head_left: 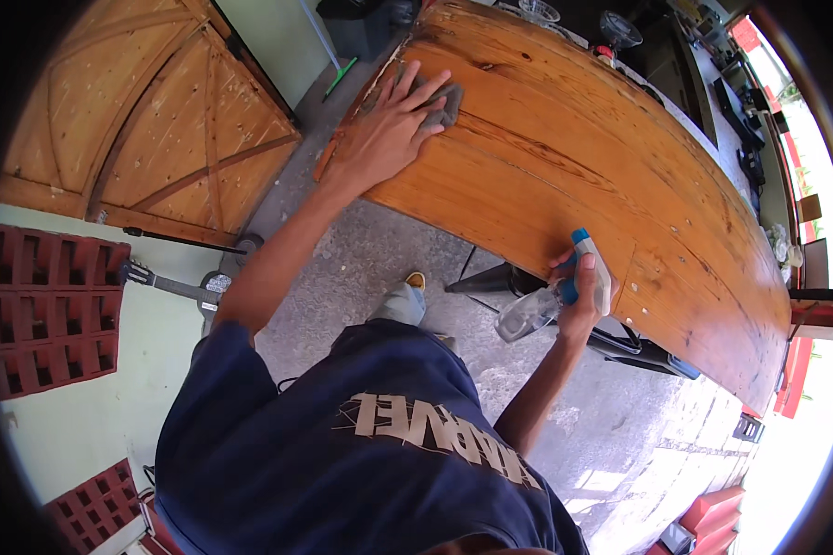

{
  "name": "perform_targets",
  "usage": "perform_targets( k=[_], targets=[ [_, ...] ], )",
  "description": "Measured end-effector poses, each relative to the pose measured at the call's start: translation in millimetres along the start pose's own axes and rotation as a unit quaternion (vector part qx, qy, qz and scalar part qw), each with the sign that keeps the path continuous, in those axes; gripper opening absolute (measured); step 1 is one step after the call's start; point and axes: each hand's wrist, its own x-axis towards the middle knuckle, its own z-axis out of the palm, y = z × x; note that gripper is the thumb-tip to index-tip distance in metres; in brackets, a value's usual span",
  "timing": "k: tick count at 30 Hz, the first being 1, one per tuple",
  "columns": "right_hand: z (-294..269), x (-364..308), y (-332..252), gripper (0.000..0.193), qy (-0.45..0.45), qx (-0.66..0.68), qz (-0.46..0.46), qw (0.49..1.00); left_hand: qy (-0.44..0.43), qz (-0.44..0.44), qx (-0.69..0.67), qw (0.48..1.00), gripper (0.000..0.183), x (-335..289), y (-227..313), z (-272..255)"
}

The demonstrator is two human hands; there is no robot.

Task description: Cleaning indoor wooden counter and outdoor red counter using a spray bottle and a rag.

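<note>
On the far left end of a varnished wooden counter (565, 157), my left hand (393, 125) lies with fingers stretched over a crumpled grey cloth (449, 104), pressing it to the wood. Part of the cloth shows between the forefinger and thumb; the rest is under the hand. By the counter's near edge, my right hand (581, 291) is wrapped round the neck of a spray bottle (526, 314). The bottle is clear, with a white and blue spray head, and it tilts with its base toward the lower left.
Beneath the counter's near edge stand dark stools (639, 350) on the concrete floor (342, 268). A guitar (215, 289) leans by the left wall near a wooden gate (148, 111). A green-edged squeegee (341, 79) and a dark bin (356, 32) are beyond the counter's left end.
</note>
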Motion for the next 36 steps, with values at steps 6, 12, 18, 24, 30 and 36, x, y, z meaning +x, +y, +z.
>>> perform_targets(
  k=[6,12,18,24,30,36],
  targets=[
    [3.6,2.7,-2.1,0.042,-0.047,-0.036,-0.027,0.998,-0.065,-0.108,0.012,0.992,0.048,-76.7,57.7,-32.1],
    [-1.1,4.4,-5.1,0.05,-0.054,-0.05,-0.014,0.997,-0.067,-0.126,-0.002,0.99,0.055,-32.1,46.0,-12.3],
    [2.4,-3.6,0.1,0.056,0.026,-0.079,-0.05,0.995,-0.039,-0.072,0.078,0.994,0.054,49.4,-25.5,40.0],
    [-3.4,-6.0,2.7,0.055,0.01,-0.054,-0.064,0.996,-0.054,-0.067,0.07,0.994,0.046,189.2,-117.8,87.8],
    [-6.7,-6.8,7.5,0.056,0.055,0.029,-0.033,0.997,-0.077,-0.062,0.093,0.991,0.043,212.0,-115.8,93.8],
    [-14.7,-6.0,8.9,0.061,0.049,0.031,-0.014,0.998,-0.131,0.056,-0.082,0.986,0.048,82.9,-41.2,26.4]
  ],
)
